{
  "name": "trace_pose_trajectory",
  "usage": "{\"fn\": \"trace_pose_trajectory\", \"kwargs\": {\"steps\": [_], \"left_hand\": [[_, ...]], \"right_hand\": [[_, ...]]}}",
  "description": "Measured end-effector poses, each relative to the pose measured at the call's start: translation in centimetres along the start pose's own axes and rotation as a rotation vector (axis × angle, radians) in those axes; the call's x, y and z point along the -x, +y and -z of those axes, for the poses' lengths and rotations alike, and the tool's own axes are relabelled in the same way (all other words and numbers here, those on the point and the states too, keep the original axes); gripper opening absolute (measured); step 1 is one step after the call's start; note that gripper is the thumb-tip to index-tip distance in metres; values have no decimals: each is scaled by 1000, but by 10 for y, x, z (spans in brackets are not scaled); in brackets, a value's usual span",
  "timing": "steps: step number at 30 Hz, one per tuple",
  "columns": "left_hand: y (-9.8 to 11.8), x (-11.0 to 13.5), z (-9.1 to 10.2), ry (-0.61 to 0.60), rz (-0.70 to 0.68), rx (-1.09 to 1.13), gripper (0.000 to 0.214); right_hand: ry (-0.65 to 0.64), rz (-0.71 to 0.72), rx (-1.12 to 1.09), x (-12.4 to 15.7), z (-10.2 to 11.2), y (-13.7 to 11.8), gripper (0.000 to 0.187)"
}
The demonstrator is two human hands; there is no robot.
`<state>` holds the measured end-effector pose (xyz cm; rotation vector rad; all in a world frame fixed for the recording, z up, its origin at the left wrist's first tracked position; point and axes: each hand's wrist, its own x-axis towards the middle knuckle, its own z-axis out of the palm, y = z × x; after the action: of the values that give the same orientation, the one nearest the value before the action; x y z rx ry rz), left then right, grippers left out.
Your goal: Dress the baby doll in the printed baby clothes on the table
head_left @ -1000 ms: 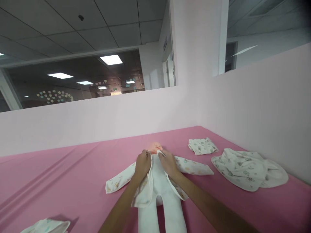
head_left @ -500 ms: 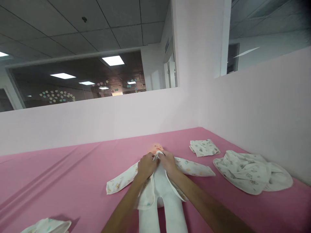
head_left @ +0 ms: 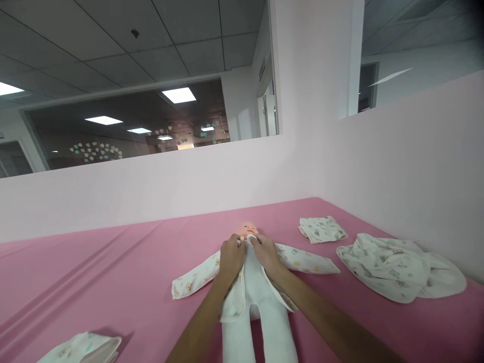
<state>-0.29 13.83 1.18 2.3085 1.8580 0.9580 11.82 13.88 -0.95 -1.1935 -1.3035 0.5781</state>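
Observation:
A baby doll [head_left: 252, 292] with a white body and legs lies on its back, its head up against my hands. It wears a white printed baby jacket [head_left: 308, 260], sleeves spread to both sides and the front hanging apart. At the neck, my left hand [head_left: 231, 256] pinches the jacket's left front edge, where a small button shows. Close beside it, my right hand [head_left: 265, 253] pinches the white edge of the other front panel. The fingertips of both hands are partly hidden from me.
A pink sheet [head_left: 143, 277] covers the surface. To the right lie a folded printed cloth [head_left: 323, 229] and a larger crumpled printed cloth [head_left: 397, 267]. Another folded printed cloth [head_left: 85, 348] sits at the lower left. White walls [head_left: 170, 186] with windows rise behind and to the right.
The view has shifted slightly, so everything sits a little further right. My two hands have parted slightly at the doll's neck, each still holding its jacket edge.

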Motion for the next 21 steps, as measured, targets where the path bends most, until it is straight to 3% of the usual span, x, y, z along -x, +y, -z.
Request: {"fn": "trace_pose_trajectory", "kwargs": {"steps": [10, 21], "left_hand": [[-1, 1, -2, 38, -48, 40, 29], [6, 4, 0, -42, -92, -84, 27]], "right_hand": [[3, 14, 25, 1, 0, 3, 32], [17, 2, 133, 5, 2, 1, 32]]}}
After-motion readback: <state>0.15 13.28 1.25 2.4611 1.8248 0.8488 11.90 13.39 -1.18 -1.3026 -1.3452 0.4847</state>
